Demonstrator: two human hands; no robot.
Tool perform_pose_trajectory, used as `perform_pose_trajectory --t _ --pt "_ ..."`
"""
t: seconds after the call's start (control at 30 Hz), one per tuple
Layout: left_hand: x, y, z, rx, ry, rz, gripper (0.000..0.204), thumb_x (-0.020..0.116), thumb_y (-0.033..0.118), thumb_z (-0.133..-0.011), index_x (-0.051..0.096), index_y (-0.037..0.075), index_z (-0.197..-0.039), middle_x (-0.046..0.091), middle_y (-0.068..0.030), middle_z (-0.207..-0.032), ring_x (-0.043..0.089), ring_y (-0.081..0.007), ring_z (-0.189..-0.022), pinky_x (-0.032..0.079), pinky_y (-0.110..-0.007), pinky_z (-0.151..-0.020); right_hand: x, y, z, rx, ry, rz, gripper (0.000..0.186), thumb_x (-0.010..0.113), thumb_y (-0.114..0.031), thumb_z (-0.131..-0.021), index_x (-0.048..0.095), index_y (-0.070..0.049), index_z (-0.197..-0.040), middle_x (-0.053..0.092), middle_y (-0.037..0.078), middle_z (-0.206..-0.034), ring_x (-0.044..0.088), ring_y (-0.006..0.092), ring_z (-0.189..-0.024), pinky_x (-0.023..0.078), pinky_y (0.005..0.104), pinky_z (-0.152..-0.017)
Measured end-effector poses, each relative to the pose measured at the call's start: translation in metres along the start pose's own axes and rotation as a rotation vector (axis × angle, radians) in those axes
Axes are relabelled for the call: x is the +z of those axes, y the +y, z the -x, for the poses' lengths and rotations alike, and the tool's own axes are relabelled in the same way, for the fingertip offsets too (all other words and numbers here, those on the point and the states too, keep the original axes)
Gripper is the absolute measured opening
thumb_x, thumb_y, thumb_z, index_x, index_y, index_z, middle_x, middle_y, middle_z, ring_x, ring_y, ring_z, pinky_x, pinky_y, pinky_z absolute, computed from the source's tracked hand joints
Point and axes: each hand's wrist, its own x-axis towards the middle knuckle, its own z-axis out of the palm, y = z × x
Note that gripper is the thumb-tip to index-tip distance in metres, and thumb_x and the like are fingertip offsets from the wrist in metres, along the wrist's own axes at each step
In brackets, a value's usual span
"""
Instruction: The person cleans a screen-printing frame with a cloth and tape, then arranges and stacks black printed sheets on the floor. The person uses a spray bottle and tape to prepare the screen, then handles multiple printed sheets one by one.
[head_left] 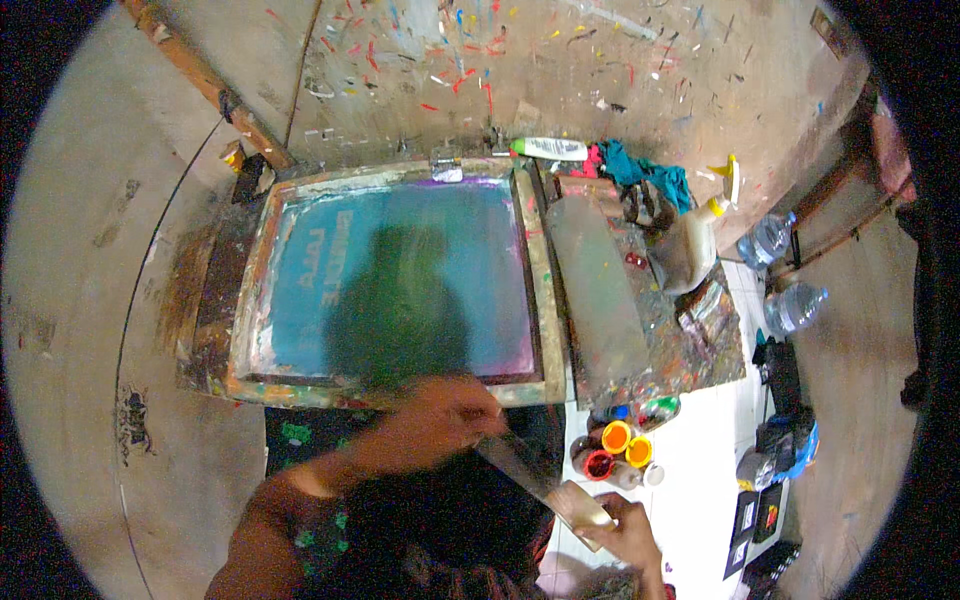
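Observation:
My right hand [632, 538] grips a roll of packing tape [580, 508] at the lower right, its thumb and fingers wrapped around the roll's edge. From the roll, a clear strip of tape [518, 462] runs up and left to my left hand [440, 412]. That hand is blurred, its fingers pinched on the strip's free end. Just beyond it lies a screen printing frame [553, 340] with a teal mesh [490, 270] and faint pale lettering. My shadow falls over the middle of the mesh. A metal hinge clamp [446, 167] sits at the frame's far edge.
Right of the frame lies a paint-stained board [600, 300] with a spray bottle [690, 245] and cloths [640, 170]. Several open ink jars [617, 437] stand on white tiles [690, 480]. Two water bottles [795, 308] are farther right. A paint-marked wall [560, 70] rises behind.

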Motion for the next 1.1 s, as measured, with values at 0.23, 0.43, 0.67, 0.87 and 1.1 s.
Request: perform_pose_trajectory --t 0.23,0.43,0.67,0.87,1.1 --pt "-0.115 0.003 0.074 -0.092 0.239 -0.174 0.010 0.072 0.012 -0.081 0.067 0.004 -0.084 0.067 -0.0077 -0.085 0.065 -0.0202 -0.078 0.052 -0.032 -0.070 0.024 -0.002 -0.036 0.063 -0.547 -0.458 0.037 0.066 -0.011 -0.093 0.059 -0.006 -0.128 0.070 0.004 -0.112 0.062 0.0111 -0.098 0.050 0.0269 -0.091" --pt "-0.208 -0.011 0.179 0.142 0.888 -0.369 0.012 0.065 0.013 -0.086 0.060 0.007 -0.095 0.061 -0.0092 -0.096 0.056 -0.0204 -0.087 0.050 -0.038 -0.079 -0.048 -0.114 -0.010 -0.655 -0.124 0.069 0.023 0.077 -0.020 -0.082 0.075 -0.010 -0.102 0.072 0.011 -0.094 0.071 0.0280 -0.084 0.055 0.0329 -0.083" --pt "-0.218 0.033 0.217 0.493 1.443 0.190 0.027 0.060 0.026 -0.092 0.049 0.010 -0.074 0.041 -0.0024 -0.069 0.040 -0.0191 -0.065 0.041 -0.044 -0.072 -0.084 -0.187 0.035 -0.969 0.231 0.449 0.021 0.073 -0.018 -0.082 0.073 -0.006 -0.099 0.068 0.011 -0.087 0.065 0.0251 -0.076 0.051 0.0323 -0.073" --pt "-0.212 0.010 0.191 -0.143 1.535 -0.678 0.032 0.045 0.031 -0.100 0.056 0.011 -0.122 0.053 -0.0122 -0.127 0.052 -0.0339 -0.109 0.038 -0.059 -0.097 -0.083 -0.166 0.030 -0.871 0.342 0.490 0.020 0.070 -0.016 -0.082 0.072 -0.003 -0.097 0.065 0.011 -0.080 0.059 0.0225 -0.069 0.047 0.0317 -0.065" --pt "-0.223 -0.025 0.160 0.126 1.575 0.192 0.045 0.048 0.028 -0.101 0.036 0.005 -0.137 0.041 -0.0241 -0.143 0.047 -0.0437 -0.123 0.040 -0.057 -0.106 -0.096 -0.063 -0.069 -0.261 0.778 0.380 0.022 0.075 -0.011 -0.080 0.070 -0.006 -0.101 0.068 0.021 -0.102 0.069 0.0362 -0.088 0.056 0.0417 -0.075"
